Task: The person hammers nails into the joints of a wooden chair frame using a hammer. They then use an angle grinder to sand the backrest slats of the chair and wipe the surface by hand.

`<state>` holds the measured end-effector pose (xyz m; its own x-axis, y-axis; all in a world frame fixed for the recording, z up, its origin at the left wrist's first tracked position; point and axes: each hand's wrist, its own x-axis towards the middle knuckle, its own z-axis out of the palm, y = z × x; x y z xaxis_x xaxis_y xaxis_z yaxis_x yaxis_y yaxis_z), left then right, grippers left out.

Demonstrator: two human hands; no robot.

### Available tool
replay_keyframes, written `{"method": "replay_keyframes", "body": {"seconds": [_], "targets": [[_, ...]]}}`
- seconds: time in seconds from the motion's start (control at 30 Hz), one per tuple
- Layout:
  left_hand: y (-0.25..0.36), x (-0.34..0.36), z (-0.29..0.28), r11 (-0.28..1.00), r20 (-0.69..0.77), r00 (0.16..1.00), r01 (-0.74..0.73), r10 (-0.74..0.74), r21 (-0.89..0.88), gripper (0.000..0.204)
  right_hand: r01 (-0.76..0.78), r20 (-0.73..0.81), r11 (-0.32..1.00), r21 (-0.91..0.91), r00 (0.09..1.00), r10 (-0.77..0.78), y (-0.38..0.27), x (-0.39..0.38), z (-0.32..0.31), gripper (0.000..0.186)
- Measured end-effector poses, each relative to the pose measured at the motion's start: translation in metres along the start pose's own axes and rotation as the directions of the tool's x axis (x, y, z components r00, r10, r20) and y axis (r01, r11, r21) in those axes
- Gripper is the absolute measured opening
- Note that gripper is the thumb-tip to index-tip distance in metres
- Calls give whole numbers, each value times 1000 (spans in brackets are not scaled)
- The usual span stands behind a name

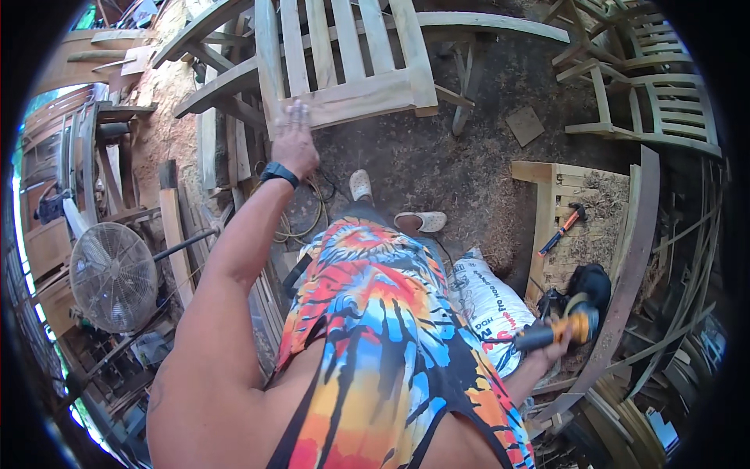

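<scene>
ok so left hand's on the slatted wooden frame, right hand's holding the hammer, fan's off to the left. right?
One fix: in the head view the right hand holds a yellow power tool, not the hammer, which lies on a wood panel. Left hand on the slatted wooden frame, fan off to the left: as you said.

The slatted panel (361, 101) is cut off above.

Printed lettering (500, 303), some of it red and some dark, ran slantwise along the white sack (471, 275) just to the left of the right hand (553, 352) (the smaller marks, toward the sack's far end, were too small to read).
</scene>
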<state>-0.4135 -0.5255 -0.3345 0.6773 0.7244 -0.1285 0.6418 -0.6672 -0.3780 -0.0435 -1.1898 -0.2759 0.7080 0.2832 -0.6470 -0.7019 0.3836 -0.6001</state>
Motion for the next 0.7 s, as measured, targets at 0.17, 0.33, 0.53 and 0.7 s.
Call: {"method": "replay_keyframes", "body": {"seconds": [0.17, 0.33, 0.53, 0.7], "targets": [[29, -6, -71, 918, 428, 878, 332, -216, -217, 79, 28, 385, 986, -164, 922, 38, 91, 2, 191, 67], [91, -41, -136, -18, 126, 761, 178, 636, -984, 95, 120, 359, 805, -581, 925, 121, 192, 18, 347, 38], [57, -56, -146, -343, -84, 715, 226, 694, -912, 109, -71, 496, 879, -472, 803, 331, 244, 4, 438, 41], [46, -81, -114, -567, -186, 818, 196, 545, -800, 108, -42, 394, 807, -590, 857, 332, 276, -7, 464, 41]]}}
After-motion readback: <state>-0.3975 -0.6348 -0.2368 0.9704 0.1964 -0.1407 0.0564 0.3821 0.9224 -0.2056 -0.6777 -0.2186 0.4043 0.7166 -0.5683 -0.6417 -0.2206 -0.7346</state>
